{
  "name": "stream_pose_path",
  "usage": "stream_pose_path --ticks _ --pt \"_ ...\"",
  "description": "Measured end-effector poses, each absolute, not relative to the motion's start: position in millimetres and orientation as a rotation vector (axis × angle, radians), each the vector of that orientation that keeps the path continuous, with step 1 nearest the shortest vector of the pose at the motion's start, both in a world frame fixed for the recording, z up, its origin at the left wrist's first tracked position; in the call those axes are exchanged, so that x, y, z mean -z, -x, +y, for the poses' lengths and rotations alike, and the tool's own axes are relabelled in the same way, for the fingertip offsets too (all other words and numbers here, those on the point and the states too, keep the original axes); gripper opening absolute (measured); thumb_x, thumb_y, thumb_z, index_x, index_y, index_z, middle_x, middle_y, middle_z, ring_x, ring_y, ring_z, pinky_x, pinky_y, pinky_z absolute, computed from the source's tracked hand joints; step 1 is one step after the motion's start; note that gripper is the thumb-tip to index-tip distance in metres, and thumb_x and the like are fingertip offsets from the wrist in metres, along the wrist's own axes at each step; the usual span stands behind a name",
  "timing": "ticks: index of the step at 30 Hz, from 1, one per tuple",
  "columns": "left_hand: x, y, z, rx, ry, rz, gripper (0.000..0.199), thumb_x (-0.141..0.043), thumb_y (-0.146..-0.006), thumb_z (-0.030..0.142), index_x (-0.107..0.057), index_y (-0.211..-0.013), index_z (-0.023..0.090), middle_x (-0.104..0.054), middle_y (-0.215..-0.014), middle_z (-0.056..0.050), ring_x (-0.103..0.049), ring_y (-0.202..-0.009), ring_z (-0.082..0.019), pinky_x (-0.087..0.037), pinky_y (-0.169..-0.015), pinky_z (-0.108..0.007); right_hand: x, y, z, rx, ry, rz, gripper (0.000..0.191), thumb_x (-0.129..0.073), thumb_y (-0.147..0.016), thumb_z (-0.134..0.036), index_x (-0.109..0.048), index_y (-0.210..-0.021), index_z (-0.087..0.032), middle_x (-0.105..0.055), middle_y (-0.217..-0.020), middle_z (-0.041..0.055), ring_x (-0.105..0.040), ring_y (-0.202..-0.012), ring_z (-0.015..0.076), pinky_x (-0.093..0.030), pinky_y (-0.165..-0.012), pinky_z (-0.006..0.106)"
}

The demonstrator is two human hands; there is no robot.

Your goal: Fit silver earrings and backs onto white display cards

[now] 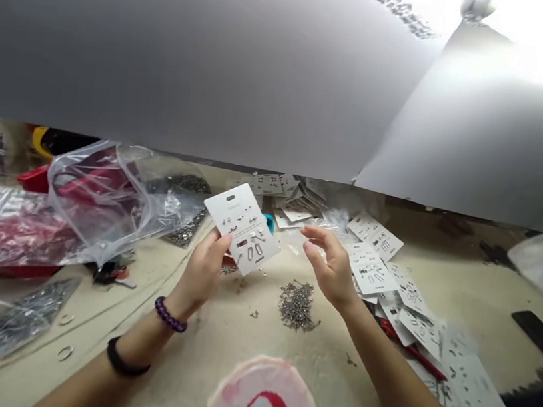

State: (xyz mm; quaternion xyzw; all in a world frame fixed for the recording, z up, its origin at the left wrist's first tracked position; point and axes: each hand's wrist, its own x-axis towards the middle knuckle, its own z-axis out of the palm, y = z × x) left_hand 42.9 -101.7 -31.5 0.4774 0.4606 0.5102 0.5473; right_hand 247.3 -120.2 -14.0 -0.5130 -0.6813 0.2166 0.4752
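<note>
A white earring card [238,209] with a hanging slot and several small metal earrings on it is gripped at its lower left edge by my left hand [202,266], thumb on the front. Just right of the card, in the air, my right hand [332,267] has its thumb and fingers slightly apart, and nothing shows between them. Below it on the table lies a heap of small metal studs [297,306]. A few loose bits [254,314] are scattered left of the heap. Behind the card, a blue ring-shaped thing [269,222] is partly hidden.
More filled cards spread under my right forearm [373,270] and stack at the back [296,204]. A red tool [426,361] lies among them. Plastic bags [100,200] of metal parts and red items crowd the left. A large pale panel [196,51] overhangs the table's back.
</note>
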Motion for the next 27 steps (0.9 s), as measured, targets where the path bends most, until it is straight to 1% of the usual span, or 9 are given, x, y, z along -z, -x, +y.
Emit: stream_pose_path --ticks 4,7,10,13,16,19,21,24,27 --pt "29.2 -42.1 -101.9 -1.222 -1.104 1.118 0.043 -0.044 -0.079 0.047 -0.055 -0.106 0.015 -0.064 -0.098 -0.009 -0.061 -0.081 -0.023 -0.05 -0.057 -0.03 1.4 -257.3 -122.4 -0.581 1.352 -1.75 0.024 -0.046 -0.085 -0.031 -0.057 -0.103 -0.02 -0.062 -0.102 0.0062 -0.058 -0.096 0.0175 -0.048 -0.082 0.037" --pt "27.7 -43.7 -102.1 -1.257 -1.058 1.102 0.047 -0.045 -0.078 0.049 -0.056 -0.107 0.015 -0.064 -0.099 -0.01 -0.061 -0.084 -0.025 -0.051 -0.058 -0.031 -2.1 -263.4 -131.5 -0.611 1.559 -1.945 0.027 -0.045 -0.085 -0.035 -0.058 -0.103 -0.02 -0.063 -0.101 0.0067 -0.059 -0.092 0.0193 -0.049 -0.075 0.036" --pt "28.2 -45.9 -101.2 -1.296 -1.026 1.055 0.046 -0.045 -0.078 0.047 -0.054 -0.11 0.015 -0.063 -0.104 -0.01 -0.061 -0.088 -0.025 -0.052 -0.061 -0.031 -1.8 -268.0 -143.1 -0.494 1.776 -2.122 0.03 -0.046 -0.084 -0.037 -0.059 -0.105 -0.02 -0.063 -0.103 0.0082 -0.059 -0.092 0.0232 -0.049 -0.072 0.038" --pt "30.5 -46.9 -100.3 -1.323 -1.019 1.005 0.043 -0.045 -0.079 0.044 -0.055 -0.11 0.016 -0.064 -0.104 -0.009 -0.061 -0.091 -0.025 -0.052 -0.064 -0.031 -3.3 -272.0 -158.8 -0.376 1.919 -2.171 0.032 -0.046 -0.083 -0.037 -0.058 -0.107 -0.02 -0.063 -0.103 0.0086 -0.06 -0.089 0.0247 -0.049 -0.066 0.038" --pt "32.8 -46.6 -100.8 -1.407 -1.019 0.96 0.041 -0.043 -0.081 0.045 -0.056 -0.106 0.015 -0.065 -0.101 -0.009 -0.062 -0.089 -0.023 -0.052 -0.067 -0.03 -4.2 -275.7 -176.3 -0.383 2.024 -2.184 0.034 -0.048 -0.081 -0.037 -0.057 -0.109 -0.02 -0.062 -0.105 0.0078 -0.06 -0.087 0.025 -0.049 -0.066 0.037" --pt "33.3 -46.0 -101.9 -1.369 -0.989 0.982 0.042 -0.043 -0.081 0.046 -0.055 -0.107 0.016 -0.065 -0.099 -0.009 -0.064 -0.084 -0.024 -0.053 -0.061 -0.03 2.2 -276.8 -188.2 -0.464 2.032 -2.181 0.032 -0.046 -0.083 -0.034 -0.056 -0.11 -0.021 -0.061 -0.108 0.0065 -0.06 -0.089 0.0234 -0.048 -0.07 0.036" --pt "33.4 -45.8 -102.5 -1.307 -0.968 0.969 0.041 -0.043 -0.08 0.046 -0.057 -0.104 0.016 -0.066 -0.092 -0.009 -0.064 -0.078 -0.024 -0.053 -0.056 -0.029 10.1 -274.0 -189.9 -0.494 2.005 -2.182 0.031 -0.046 -0.084 -0.034 -0.056 -0.11 -0.022 -0.061 -0.106 0.0059 -0.06 -0.088 0.0225 -0.048 -0.07 0.034" --pt "34.5 -45.9 -102.9 -1.225 -0.989 0.932 0.038 -0.043 -0.079 0.044 -0.06 -0.099 0.016 -0.067 -0.084 -0.008 -0.065 -0.075 -0.025 -0.053 -0.052 -0.029 21.6 -263.7 -182.2 -0.431 1.977 -2.16 0.028 -0.041 -0.087 -0.031 -0.057 -0.108 -0.022 -0.061 -0.102 0.0058 -0.059 -0.087 0.0215 -0.047 -0.069 0.033" --pt "34.9 -46.1 -103.1 -1.212 -1.014 0.916 0.037 -0.044 -0.079 0.042 -0.06 -0.099 0.016 -0.068 -0.085 -0.008 -0.065 -0.074 -0.025 -0.053 -0.051 -0.029 28.7 -249.6 -167.6 -0.339 1.944 -2.16 0.026 -0.039 -0.089 -0.027 -0.06 -0.103 -0.022 -0.061 -0.098 0.0055 -0.059 -0.088 0.0209 -0.045 -0.067 0.03"
